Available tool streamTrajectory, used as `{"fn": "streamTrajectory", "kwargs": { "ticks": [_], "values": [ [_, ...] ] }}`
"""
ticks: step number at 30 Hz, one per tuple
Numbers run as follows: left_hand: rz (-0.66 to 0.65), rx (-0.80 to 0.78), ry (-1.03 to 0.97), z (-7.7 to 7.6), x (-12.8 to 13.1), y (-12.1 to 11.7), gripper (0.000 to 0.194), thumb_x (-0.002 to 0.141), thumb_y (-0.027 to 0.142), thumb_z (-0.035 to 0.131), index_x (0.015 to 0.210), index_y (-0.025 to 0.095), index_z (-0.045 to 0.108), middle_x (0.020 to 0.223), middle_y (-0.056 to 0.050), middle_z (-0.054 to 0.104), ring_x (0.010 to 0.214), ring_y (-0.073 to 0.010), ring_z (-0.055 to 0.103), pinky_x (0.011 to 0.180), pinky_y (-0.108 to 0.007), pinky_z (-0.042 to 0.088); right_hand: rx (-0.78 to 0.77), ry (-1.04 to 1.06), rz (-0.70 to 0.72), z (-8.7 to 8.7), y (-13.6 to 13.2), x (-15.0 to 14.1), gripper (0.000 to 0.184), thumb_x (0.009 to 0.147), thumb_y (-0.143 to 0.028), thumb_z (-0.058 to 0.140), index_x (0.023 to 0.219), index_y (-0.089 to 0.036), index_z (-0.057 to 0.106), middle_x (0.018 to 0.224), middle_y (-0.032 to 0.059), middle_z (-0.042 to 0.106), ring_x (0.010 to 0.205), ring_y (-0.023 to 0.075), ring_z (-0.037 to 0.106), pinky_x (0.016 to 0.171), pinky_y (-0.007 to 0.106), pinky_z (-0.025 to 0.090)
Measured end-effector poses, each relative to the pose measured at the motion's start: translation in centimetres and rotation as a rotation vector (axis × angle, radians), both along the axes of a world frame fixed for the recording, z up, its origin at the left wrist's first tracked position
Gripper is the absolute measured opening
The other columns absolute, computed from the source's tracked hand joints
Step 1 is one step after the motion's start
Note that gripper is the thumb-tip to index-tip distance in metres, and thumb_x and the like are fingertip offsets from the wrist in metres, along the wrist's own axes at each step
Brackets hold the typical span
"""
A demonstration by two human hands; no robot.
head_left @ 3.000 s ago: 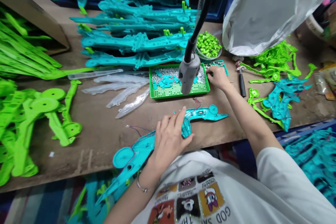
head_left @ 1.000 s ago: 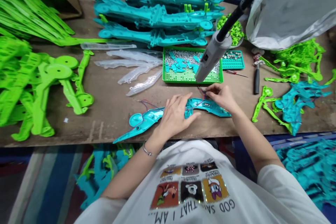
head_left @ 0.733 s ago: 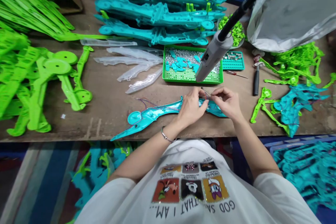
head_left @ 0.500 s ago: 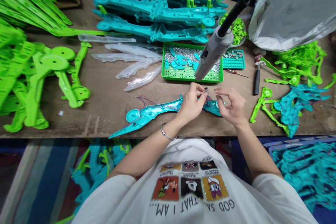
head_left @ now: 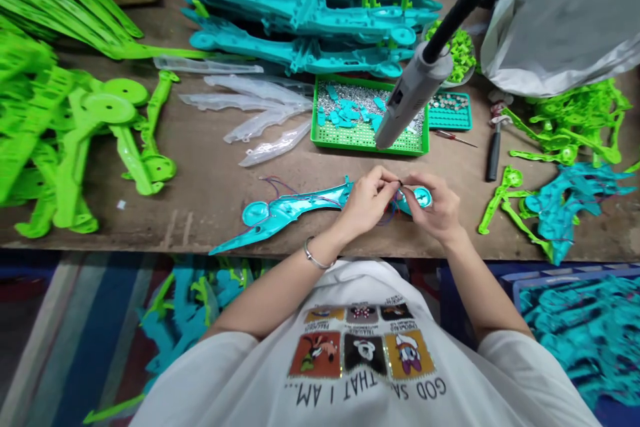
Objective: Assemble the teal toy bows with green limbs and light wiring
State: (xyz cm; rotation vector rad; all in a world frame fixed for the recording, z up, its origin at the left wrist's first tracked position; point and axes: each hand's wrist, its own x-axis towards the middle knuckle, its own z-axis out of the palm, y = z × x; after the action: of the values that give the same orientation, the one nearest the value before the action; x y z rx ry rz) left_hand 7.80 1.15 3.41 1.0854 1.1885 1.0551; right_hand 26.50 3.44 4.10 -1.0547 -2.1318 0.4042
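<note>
A long turquoise plastic shell [head_left: 300,205] lies lengthwise on the table, its round right end [head_left: 423,197] showing past my fingers. Thin red and blue wires [head_left: 274,185] run along it and loop out at its left part. Over the right part of the shell, my left hand [head_left: 367,203] is closed in a pinch on a small dark part [head_left: 400,184] with wires by it. My right hand [head_left: 436,208] meets it from the other side, thumb and fingers pinched together at the same part. Fingertips hide most of that small part.
A grey screwdriver [head_left: 413,97] hangs on a black arm above a green tray [head_left: 370,143] of screws and turquoise pieces. Clear plastic strips [head_left: 270,121] lie left of it. A hammer [head_left: 494,155] lies right. Green parts [head_left: 107,110] and turquoise shells [head_left: 310,10] are piled around.
My right hand has come in from the right, its fingers closing to meet my left hand at the small dark part. My left hand has lowered slightly. The view has shifted a little.
</note>
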Motion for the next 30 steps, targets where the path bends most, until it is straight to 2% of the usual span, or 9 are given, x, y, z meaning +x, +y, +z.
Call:
{"fn": "streamTrajectory", "kwargs": {
  "ticks": [3,8,15,21,30],
  "values": [
    [0.021,-0.019,-0.079,-0.3,0.2,0.0,0.015,0.092,0.03,0.069,0.098,0.016,0.067,0.086,-0.003,0.074,0.077,-0.0132,0.069,0.071,-0.024,0.048,0.089,-0.032,0.019,-0.2,-0.3,0.2,0.048,0.095,-0.018,0.066,0.139,-0.031,0.053,0.11,0.0049,0.081,0.092,0.0215,0.08,0.085,0.037,0.066],
    [0.004,-0.095,-0.228,0.3,0.0,0.1,0.024,0.084,0.031,0.08,0.091,0.012,0.069,0.078,-0.002,0.073,0.067,-0.0101,0.064,0.067,-0.023,0.048,0.251,-0.172,0.111,0.1,-0.3,0.3,0.046,0.095,-0.011,0.062,0.136,-0.029,0.057,0.107,0.0059,0.082,0.09,0.0206,0.08,0.08,0.034,0.063],
    [-0.041,-0.161,-0.248,1.1,-0.3,0.2,0.029,0.08,0.033,0.085,0.086,0.01,0.068,0.066,0.001,0.067,0.057,-0.0071,0.056,0.059,-0.022,0.042,0.384,-0.227,0.239,0.6,0.1,0.8,0.054,0.09,-0.005,0.066,0.14,-0.022,0.053,0.104,0.0077,0.081,0.084,0.0185,0.078,0.074,0.03,0.059],
    [-0.069,-0.174,-0.226,1.0,-0.5,0.2,0.011,0.083,0.016,0.077,0.09,0.009,0.071,0.072,-0.002,0.071,0.06,-0.0077,0.06,0.06,-0.021,0.042,0.36,-0.169,0.173,0.4,0.1,0.3,0.051,0.089,-0.005,0.069,0.134,-0.022,0.054,0.1,0.0056,0.082,0.081,0.0182,0.079,0.071,0.029,0.061],
    [-0.076,-0.195,-0.242,1.1,-1.0,0.4,0.013,0.081,0.016,0.075,0.091,0.009,0.071,0.073,-0.002,0.073,0.06,-0.0071,0.061,0.06,-0.019,0.042,0.217,-0.046,0.176,-0.3,0.1,0.0,0.053,0.089,-0.005,0.069,0.134,-0.026,0.052,0.105,0.0054,0.081,0.089,0.0195,0.079,0.077,0.034,0.064]
  ]
}}
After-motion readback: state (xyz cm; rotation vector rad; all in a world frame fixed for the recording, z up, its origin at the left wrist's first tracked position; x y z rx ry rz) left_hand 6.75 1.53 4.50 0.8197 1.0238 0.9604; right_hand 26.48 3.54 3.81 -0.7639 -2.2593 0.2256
